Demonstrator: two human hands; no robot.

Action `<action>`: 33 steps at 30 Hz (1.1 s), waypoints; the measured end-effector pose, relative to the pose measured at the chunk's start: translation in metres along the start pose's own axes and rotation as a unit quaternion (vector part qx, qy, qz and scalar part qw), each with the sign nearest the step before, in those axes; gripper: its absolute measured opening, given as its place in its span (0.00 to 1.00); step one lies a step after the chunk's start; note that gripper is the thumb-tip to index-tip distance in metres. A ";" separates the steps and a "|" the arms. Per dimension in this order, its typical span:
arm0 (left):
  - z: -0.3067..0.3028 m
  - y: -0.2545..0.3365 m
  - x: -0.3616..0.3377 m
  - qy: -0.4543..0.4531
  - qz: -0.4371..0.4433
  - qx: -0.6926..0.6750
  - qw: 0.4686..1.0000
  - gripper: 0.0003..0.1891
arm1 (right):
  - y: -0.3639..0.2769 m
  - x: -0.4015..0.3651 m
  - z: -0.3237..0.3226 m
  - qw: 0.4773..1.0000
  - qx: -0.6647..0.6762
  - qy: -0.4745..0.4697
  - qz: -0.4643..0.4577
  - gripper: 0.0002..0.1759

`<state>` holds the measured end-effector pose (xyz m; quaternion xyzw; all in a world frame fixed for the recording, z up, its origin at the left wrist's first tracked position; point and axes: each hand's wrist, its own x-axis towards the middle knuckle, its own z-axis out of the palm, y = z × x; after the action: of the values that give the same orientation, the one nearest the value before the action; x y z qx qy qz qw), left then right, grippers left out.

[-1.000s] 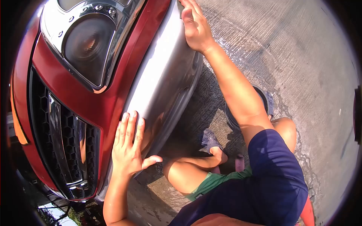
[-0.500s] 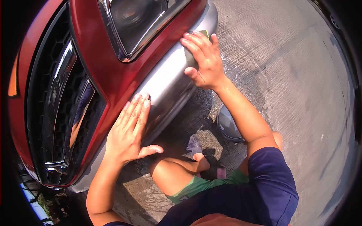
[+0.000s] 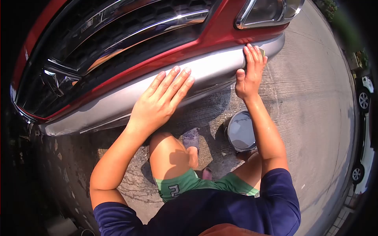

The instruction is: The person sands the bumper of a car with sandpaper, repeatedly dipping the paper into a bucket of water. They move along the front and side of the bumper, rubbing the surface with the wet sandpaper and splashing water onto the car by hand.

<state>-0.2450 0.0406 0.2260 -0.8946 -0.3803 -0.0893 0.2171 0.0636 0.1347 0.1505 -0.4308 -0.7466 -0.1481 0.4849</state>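
Observation:
The silver-grey lower bumper of a red vehicle runs across the view in front of me. My left hand lies flat on its upper surface, fingers stretched out and holding nothing. Farther right along the bumper, my right hand presses a small dark sanding pad with a yellow-green edge against the surface. Most of that pad is hidden under the fingers, so its exact kind is hard to make out.
Above the bumper are a black grille with chrome trim and a headlight. A bucket of greyish water stands on the concrete ground by my right leg. A white car is at the far right.
My view has turned, so the bumper lies more level across it and the bucket shows more fully. Both hands are still on the bumper, the right one with the pad.

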 end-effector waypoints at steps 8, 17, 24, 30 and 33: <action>-0.034 -0.061 -0.160 0.105 -0.243 0.048 0.963 0.27 | -0.264 0.018 0.070 0.954 0.108 -0.179 -0.214 0.37; 0.017 -0.132 -0.234 0.337 -0.233 0.121 0.904 0.23 | -0.127 0.021 -0.001 0.946 0.021 -0.247 -0.207 0.55; 0.014 -0.135 -0.243 0.312 -0.233 0.134 0.911 0.22 | -0.308 0.035 0.080 0.912 0.121 -0.249 -0.303 0.52; 0.024 -0.127 -0.239 0.324 -0.254 0.200 0.889 0.23 | -0.098 0.011 0.011 0.950 -0.083 -0.200 -0.225 0.52; 0.021 -0.125 -0.236 0.311 -0.247 0.199 0.896 0.23 | -0.186 0.013 0.033 0.957 0.015 -0.191 -0.217 0.52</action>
<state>-0.4987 -0.0246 0.1710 -0.6365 -0.5120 -0.3364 0.4686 -0.1041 0.0534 0.1820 -0.2708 -0.9030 -0.1536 0.2959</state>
